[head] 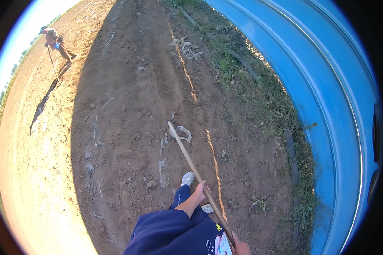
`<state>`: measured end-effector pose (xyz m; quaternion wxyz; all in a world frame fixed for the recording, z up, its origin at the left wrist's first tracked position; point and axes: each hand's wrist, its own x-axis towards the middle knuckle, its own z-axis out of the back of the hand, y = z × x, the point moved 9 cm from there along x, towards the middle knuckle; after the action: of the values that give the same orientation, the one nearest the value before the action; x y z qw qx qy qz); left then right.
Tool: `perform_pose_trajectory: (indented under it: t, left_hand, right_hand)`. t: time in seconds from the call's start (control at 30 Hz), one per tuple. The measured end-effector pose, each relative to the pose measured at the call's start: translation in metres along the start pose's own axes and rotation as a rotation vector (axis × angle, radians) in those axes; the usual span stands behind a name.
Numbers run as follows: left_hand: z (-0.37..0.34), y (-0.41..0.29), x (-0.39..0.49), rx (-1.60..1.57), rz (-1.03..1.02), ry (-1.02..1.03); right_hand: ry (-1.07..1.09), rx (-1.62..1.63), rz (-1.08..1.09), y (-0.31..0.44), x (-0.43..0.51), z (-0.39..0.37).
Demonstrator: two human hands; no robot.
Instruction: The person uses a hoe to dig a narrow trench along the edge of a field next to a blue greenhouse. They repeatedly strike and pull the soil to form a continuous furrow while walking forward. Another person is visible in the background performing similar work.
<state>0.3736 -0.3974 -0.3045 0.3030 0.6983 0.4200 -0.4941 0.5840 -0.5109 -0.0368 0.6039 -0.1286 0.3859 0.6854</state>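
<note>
A long wooden tool handle [185, 152] slants across the view before me. My left hand [200, 192] is closed around it partway along. My right hand [241, 246] grips it near its lower end, close to my body at the bottom edge. The far end of the handle is down at the soil, and what head it bears is too unclear to tell. A loop of pale plastic film [185, 134] lies beside that end. Another strip of film [162, 172] lies on the soil to the left of the handle.
To the right stands a blue ribbed metal wall [325, 127], with weeds [258, 86] along its foot. More torn film [190, 49] lies ahead. A thin sunlit streak [216, 169] crosses the shaded soil. Far left, a person [56, 41] holds a long-handled tool [52, 63] on sunlit ground.
</note>
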Motion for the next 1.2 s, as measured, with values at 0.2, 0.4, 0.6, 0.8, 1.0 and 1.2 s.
perform_pose_trajectory:
  t: [0.2, 0.4, 0.6, 0.8, 1.0, 1.2]
  left_hand:
    - [0.020, -0.015, 0.015, 0.037, -0.070, -0.089]
    - [0.035, -0.067, 0.006, -0.066, -0.375, -0.144]
    - [0.030, -0.107, -0.024, -0.191, -0.621, -0.055]
    - [0.019, -0.110, -0.041, -0.030, -0.599, 0.027]
    - [0.019, -0.032, 0.010, 0.182, -0.288, -0.112]
    - [0.024, 0.006, 0.029, 0.261, -0.249, -0.145]
  right_hand:
    - [-0.016, 0.070, 0.028, 0.016, 0.010, 0.008]
    - [-0.035, 0.084, 0.222, 0.045, 0.033, 0.026]
    - [0.101, 0.204, 0.119, 0.026, 0.065, 0.006]
    - [0.165, 0.461, 0.053, 0.037, 0.096, -0.008]
    - [0.157, 0.590, -0.019, 0.027, 0.095, -0.016]
    - [0.154, 0.618, -0.095, -0.003, 0.048, -0.010]
